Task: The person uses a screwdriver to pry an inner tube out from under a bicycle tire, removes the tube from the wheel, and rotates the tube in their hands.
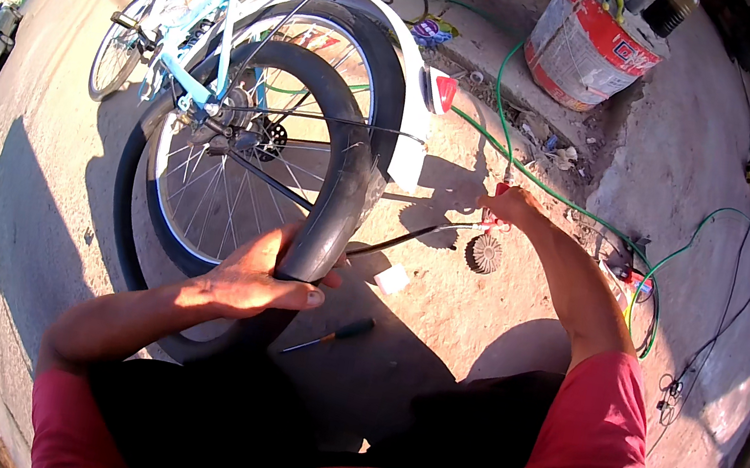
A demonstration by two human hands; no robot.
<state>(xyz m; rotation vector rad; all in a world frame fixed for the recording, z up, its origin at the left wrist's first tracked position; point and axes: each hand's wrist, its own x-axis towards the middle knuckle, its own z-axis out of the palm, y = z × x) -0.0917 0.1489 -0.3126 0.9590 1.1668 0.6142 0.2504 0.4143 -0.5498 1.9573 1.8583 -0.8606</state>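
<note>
My left hand [253, 283] is wrapped round a swollen black inner tube [338, 193], thumb on top. The tube hangs in a loop beside the rear wheel [237, 171] of a light-blue bicycle [192, 84] lying on its side. Off to the right, my right hand [518, 208] is closed on a red air inflator [494, 222], partly hidden by the fingers. From it a black hose [414, 236] runs left behind the tube, where its end is hidden. Just below the inflator lies a grey ribbed disc [486, 254].
On the ground near my knees lie a screwdriver [330, 334] and a small white block [392, 280]. A green hose [562, 184] crosses the ground at the right. Beyond it stands a red-and-white bucket [593, 47]. Dark cables [716, 331] trail along the far right.
</note>
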